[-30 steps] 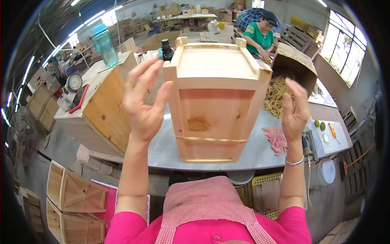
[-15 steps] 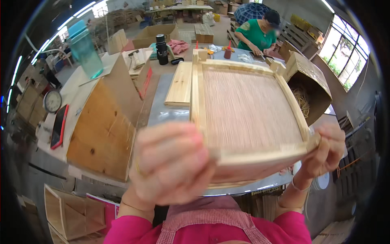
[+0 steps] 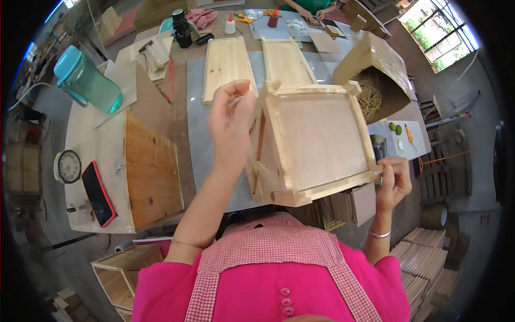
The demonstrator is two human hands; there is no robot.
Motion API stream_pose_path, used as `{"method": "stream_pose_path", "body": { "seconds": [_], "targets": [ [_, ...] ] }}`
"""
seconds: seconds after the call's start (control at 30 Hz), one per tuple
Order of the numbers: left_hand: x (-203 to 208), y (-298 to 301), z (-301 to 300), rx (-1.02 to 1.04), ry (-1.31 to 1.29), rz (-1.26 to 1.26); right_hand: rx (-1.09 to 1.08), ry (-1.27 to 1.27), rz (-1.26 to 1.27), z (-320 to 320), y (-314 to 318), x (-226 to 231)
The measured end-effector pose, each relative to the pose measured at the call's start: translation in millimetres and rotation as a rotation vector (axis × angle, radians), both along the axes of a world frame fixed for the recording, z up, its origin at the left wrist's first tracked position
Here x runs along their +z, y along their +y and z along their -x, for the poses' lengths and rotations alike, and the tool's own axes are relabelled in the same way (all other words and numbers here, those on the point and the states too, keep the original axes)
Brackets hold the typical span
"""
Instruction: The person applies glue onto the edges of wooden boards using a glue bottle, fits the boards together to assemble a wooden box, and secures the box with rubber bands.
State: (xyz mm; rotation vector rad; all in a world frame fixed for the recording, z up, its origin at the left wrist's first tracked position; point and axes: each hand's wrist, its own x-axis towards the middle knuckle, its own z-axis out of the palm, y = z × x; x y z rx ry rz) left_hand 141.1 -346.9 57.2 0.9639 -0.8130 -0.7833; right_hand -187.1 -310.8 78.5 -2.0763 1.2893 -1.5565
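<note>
A pale wooden box (image 3: 327, 142) stands at the near side of the table, its framed face with a thin inset panel turned up and short posts at the far corners. At its near right corner, my right hand (image 3: 394, 182) pinches the wood between thumb and fingers. My left hand (image 3: 229, 121) is raised just left of the box, apart from it, fingers loosely curled and thumb apart, with nothing seen in it. Beyond lie a flat wooden panel (image 3: 229, 67) and a second framed wooden piece (image 3: 287, 61).
At left, a teal bottle (image 3: 91, 80), a round clock (image 3: 68, 166) and a red-edged phone (image 3: 98, 193) rest on a raised board surface. A cardboard carton (image 3: 375, 70) of wood sticks stands right of the box. A co-worker's hands (image 3: 314, 13) show at the far edge.
The wooden box has come down from its lifted, tilted position and sits lower. My left hand has let go of its near left corner; my right hand stays at the right corner. The view tips downward.
</note>
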Motion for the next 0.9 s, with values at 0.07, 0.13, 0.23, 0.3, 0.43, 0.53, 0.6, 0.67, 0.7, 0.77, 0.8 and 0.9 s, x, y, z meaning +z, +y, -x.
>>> {"method": "stream_pose_path", "body": {
  "seconds": [0.07, 0.13, 0.23, 0.3, 0.43, 0.53, 0.6, 0.67, 0.7, 0.77, 0.8, 0.9],
  "targets": [
    [-8.1, -12.8, 5.9, -0.063, 0.081, -0.052, 0.065, -0.028, -0.051, 3.8, -5.8, 2.7],
    [-2.2, -15.4, 16.7, -0.102, 0.134, -0.133, 0.16, -0.062, -0.109, 5.2, -14.3, 2.5],
    [-11.1, -26.2, 22.1, -0.069, 0.192, -0.186, 0.275, -0.086, -0.203, 15.3, -30.6, 3.8],
    [-4.0, -27.7, 32.8, 0.014, 0.143, -0.188, 0.285, -0.186, -0.291, 10.5, -50.1, 9.2],
    [0.5, -31.0, 22.3, 0.103, -0.11, -0.18, 0.297, -0.254, -0.213, -5.2, -125.1, -4.4],
    [6.4, -30.8, 29.0, 0.114, -0.124, -0.178, 0.255, -0.256, -0.223, -33.4, -167.7, -21.7],
    [7.1, -26.9, 33.1, 0.126, -0.066, -0.16, 0.275, -0.294, -0.208, -47.3, -175.5, -25.2],
    [-1.4, -31.1, 27.4, 0.088, -0.042, -0.157, 0.294, -0.249, -0.409, -58.6, -183.6, -25.4],
    [-6.5, -34.6, 24.1, 0.048, -0.135, -0.161, 0.329, -0.32, -0.299, -63.4, -191.8, -38.6],
    [-1.2, -35.5, 29.3, 0.024, -0.073, -0.165, 0.338, -0.342, -0.332, -64.8, -192.7, -36.4],
    [-0.4, -36.7, 30.2, -0.011, -0.001, -0.177, 0.336, -0.355, -0.373, -65.1, -193.3, -36.6],
    [-7.9, -50.3, 15.4, -0.043, -0.059, -0.129, 0.37, -0.45, -0.414, -68.2, -193.4, -40.1]
  ]
}}
